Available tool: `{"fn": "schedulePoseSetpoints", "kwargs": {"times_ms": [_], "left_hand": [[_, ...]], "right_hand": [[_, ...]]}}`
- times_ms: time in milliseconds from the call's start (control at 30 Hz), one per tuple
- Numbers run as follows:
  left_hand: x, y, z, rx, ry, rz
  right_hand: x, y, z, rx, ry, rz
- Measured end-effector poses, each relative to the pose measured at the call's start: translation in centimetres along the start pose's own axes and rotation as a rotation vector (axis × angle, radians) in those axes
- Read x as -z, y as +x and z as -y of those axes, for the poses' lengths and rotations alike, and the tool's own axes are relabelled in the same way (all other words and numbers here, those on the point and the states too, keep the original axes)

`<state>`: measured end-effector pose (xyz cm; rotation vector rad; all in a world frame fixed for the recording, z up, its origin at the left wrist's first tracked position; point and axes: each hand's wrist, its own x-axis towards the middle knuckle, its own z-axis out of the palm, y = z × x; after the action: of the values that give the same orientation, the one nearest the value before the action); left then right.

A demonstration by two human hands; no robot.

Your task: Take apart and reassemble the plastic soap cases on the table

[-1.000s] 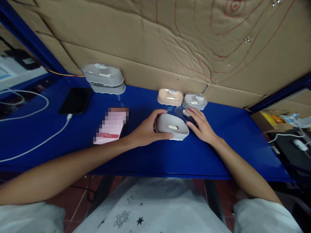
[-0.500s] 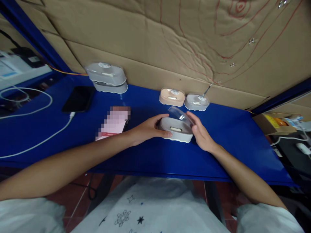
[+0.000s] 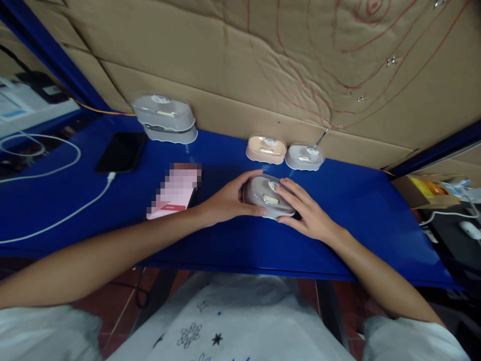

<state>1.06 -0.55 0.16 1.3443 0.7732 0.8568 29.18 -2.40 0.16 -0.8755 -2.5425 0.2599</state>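
A grey oval box (image 3: 263, 193) with a wavy rim sits at the middle of the blue table, its clear lid lying over the top. My left hand (image 3: 235, 198) grips its left end, thumb along the front side and fingers behind. My right hand (image 3: 306, 208) wraps the right end, fingers over the lid beside a round white sticker and thumb low at the front. Behind it stand a peach box (image 3: 266, 149) and a smaller-looking grey box (image 3: 304, 157), both lidded.
Two stacked grey boxes (image 3: 167, 119) stand at the back left. A pink-screened phone (image 3: 176, 190) and a black phone (image 3: 121, 152) on a white cable lie at left. A cardboard wall (image 3: 210, 50) rises behind; a small carton (image 3: 421, 193) is at right.
The clear lid, tilted up at the box's right side before, now lies down over it. My right hand has moved from the lid's edge onto its top and the box's front.
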Motion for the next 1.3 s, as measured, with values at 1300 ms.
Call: {"fn": "schedulePoseSetpoints", "kwargs": {"times_ms": [1300], "left_hand": [[0.3,0.2,1.7,-0.136,0.293,0.047]], "right_hand": [[0.1,-0.2,-0.2,-0.035,-0.077,-0.027]]}}
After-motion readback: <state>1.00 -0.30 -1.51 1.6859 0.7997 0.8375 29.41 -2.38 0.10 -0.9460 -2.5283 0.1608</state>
